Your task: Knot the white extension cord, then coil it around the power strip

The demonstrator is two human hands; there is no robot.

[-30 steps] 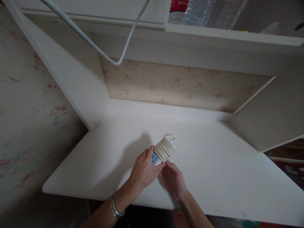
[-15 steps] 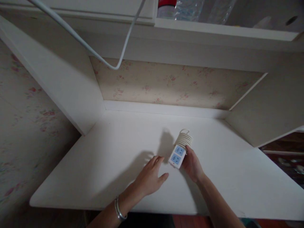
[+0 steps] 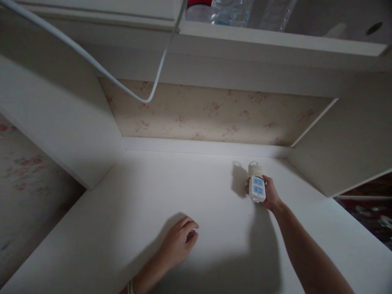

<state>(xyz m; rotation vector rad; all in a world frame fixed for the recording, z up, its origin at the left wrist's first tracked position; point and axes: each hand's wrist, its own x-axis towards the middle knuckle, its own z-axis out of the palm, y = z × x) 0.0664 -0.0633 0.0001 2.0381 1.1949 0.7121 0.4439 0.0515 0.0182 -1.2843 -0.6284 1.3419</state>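
Observation:
A white power strip (image 3: 257, 188) with blue sockets has its cream cord coiled around its far end. My right hand (image 3: 270, 193) grips it from the right side, out toward the back right of the white desk (image 3: 128, 212). My left hand (image 3: 178, 243) rests on the desk near the front, fingers loosely curled, holding nothing. A bracelet shows at its wrist at the bottom edge.
A white cable (image 3: 92, 61) hangs in a loop from above at the left. Plastic bottles (image 3: 226, 10) stand on the shelf overhead. White side panels close the desk alcove left and right, with floral wallpaper (image 3: 208, 112) at the back.
My left hand let go of the power strip and drew back to the desk front. My right hand carried the strip farther back and to the right.

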